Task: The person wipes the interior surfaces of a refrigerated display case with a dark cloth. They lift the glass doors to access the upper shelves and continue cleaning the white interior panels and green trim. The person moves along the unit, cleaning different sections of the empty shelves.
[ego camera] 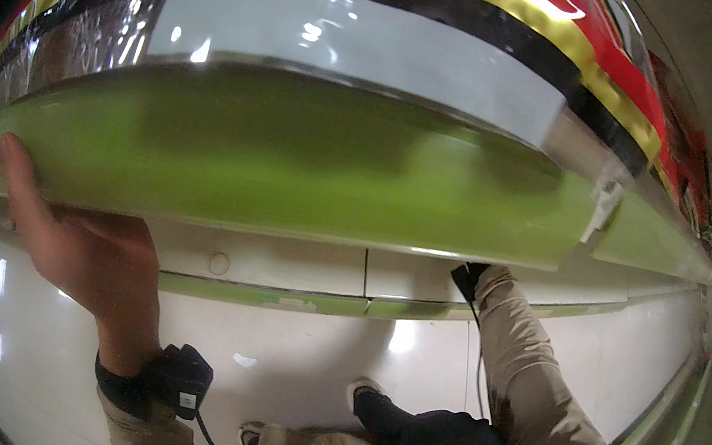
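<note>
A green shelf edge (334, 184) spans the view close before me. My left hand (89, 250) is at its left end, the thumb laid over the green front and the fingers hidden beneath, so it grips the edge. Above the green strip stand plastic-wrapped goods (364, 35) with red, gold and black bands over a pale panel. My right arm, in a beige sleeve (534, 376), reaches up under the shelf, and the right hand is out of view behind it. A black strap with a cabled device (178, 376) sits on my left wrist.
A lower white shelf (293, 265) with a green rim lies below. Under it is a pale, glossy floor (227, 328), with my shoes on it. Further green-edged shelves (680, 427) with colourful goods run along the right. A white tag (603, 206) hangs at the shelf joint.
</note>
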Tool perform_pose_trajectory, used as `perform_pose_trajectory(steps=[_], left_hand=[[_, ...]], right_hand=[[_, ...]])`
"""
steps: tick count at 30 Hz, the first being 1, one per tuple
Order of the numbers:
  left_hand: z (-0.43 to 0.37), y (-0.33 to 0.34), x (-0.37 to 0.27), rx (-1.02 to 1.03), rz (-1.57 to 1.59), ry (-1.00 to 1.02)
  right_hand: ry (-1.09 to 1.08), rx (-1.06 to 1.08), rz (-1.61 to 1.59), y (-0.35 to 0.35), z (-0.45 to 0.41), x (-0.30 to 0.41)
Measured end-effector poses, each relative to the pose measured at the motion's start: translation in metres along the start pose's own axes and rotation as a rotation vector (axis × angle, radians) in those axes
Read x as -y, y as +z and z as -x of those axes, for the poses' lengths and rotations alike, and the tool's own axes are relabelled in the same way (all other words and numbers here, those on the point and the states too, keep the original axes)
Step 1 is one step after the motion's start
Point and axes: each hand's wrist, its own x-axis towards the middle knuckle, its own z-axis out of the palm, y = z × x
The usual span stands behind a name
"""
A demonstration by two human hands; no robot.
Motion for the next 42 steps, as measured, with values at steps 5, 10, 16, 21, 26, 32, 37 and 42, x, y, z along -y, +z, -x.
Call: perform_pose_trajectory(steps=[5, 10, 16, 21, 26, 32, 37, 42], left_hand=[[0.007, -0.005, 0.003, 0.101, -0.381, 0.306], [0.012, -0.004, 0.015, 0.017, -0.298, 0.285], [0.005, 0.000, -0.001, -0.019, 0.356, -0.165], [0.002, 0.025, -0.018, -0.134, 0.461, -0.414], [-0.009, 0.005, 0.006, -0.095, -0.016, 0.099], [-0.018, 0.022, 0.001, -0.207, 0.510, -0.157], [-0.030, 0.020, 0.009, -0.466, 0.730, -0.274], [-0.046, 0.001, 0.020, -0.400, 0.843, -0.213]], right_hand=[[0.051, 0.070, 0.076, 0.014, -0.002, -0.019], [-0.152, 0.162, 0.055, 0.033, 0.000, 0.046], [-0.652, 0.449, -0.232, 0.024, 0.048, 0.244], [-0.814, 0.261, -0.147, 0.085, 0.078, 0.274], [-0.415, 0.122, -0.389, 0.040, 0.036, 0.217], [-0.236, -0.050, 0.130, -0.050, 0.027, -0.019], [-0.271, 0.264, 0.102, -0.044, 0.088, 0.004], [-0.736, 0.340, 0.032, -0.008, 0.072, 0.132]])
